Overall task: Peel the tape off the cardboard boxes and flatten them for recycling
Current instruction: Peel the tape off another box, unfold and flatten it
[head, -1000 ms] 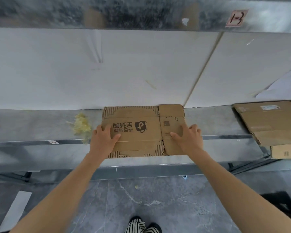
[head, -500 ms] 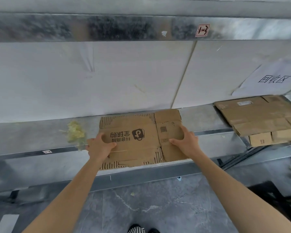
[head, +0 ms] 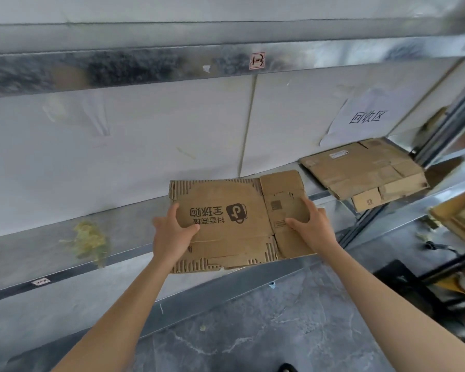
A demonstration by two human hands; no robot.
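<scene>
Shifted rightward, the flattened box [head: 226,210] overhangs the shelf [head: 38,251] front edge, near the stack [head: 360,170]; my left hand [head: 169,234] and right hand [head: 312,226] grip its sides, fingers curled, thumbs on top.

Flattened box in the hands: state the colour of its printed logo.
The logo is black, on brown cardboard; head view shows it best.

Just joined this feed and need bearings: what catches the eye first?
A flattened box with dark printing fills centre frame, held at its sides by the left hand and right hand over the front edge of the shelf. Farther right on it lies a pile of flattened cardboard under a paper sign; a yellowish clump sits at left.
</scene>
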